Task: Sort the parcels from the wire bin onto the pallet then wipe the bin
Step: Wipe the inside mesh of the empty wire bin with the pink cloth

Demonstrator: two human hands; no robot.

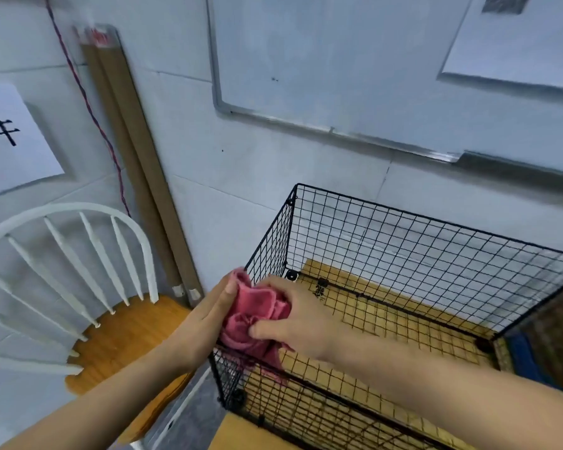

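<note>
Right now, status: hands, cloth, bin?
Right hand grips pink cloth, left hand flat against it, on wire bin left rim. No parcels visible in bin. White chair close beside, nothing blocking.

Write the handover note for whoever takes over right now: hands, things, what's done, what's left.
Left hand: flat against the outer side of the cloth, outside the bin's left wall.
Right hand: grips the cloth from the inside of that wall.
Cloth: bunched over the left wall's top rim.
Done: no parcels show in the bin.
Left: wipe the bin; how much is already wiped cannot be told. The pallet is not clearly in view.
</note>
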